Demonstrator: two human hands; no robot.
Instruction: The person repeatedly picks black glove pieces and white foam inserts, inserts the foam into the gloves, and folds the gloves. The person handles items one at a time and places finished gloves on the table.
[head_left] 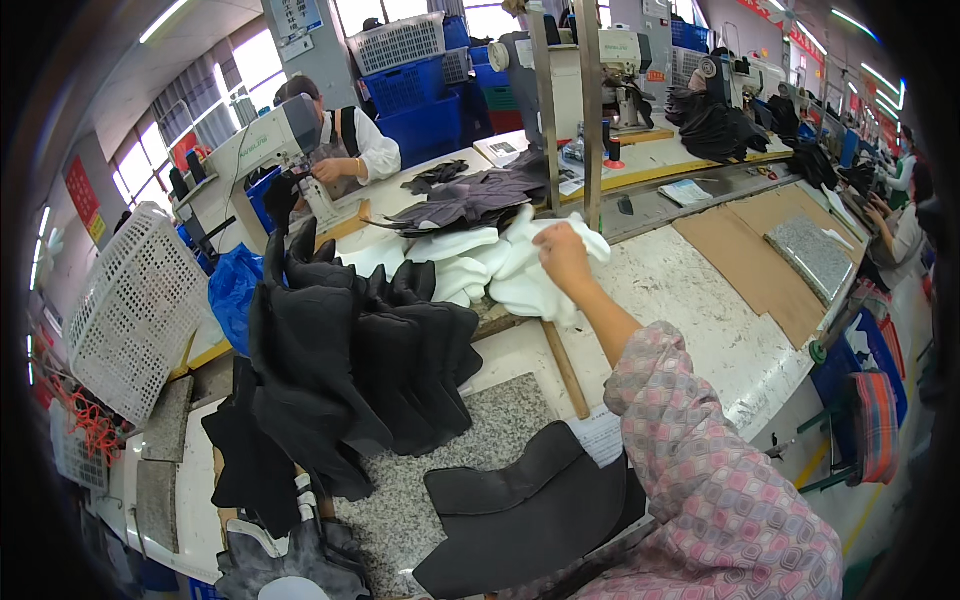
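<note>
My right hand (566, 258), in a pink patterned sleeve, reaches over a pile of soft white cut pieces (455, 272), which look like foam or padding. Its fingers are curled down onto one white piece (535, 293), whose lower edge is blurred. My left hand is out of view. Nearer to me, a flat black curved panel with stitched seams (530, 510) lies on the worktop beside a paper slip (600, 436). To its left, several black shaped fabric pieces (310, 340) stand bunched together over a speckled stone slab (490, 420).
A wooden stick (566, 370) lies below the white pile. Across the bench a person (350, 150) works at a sewing machine (265, 140). A metal post (592, 120) rises behind the pile. White basket (135, 310) at left; cardboard (750, 260) and another slab (810, 258) at right.
</note>
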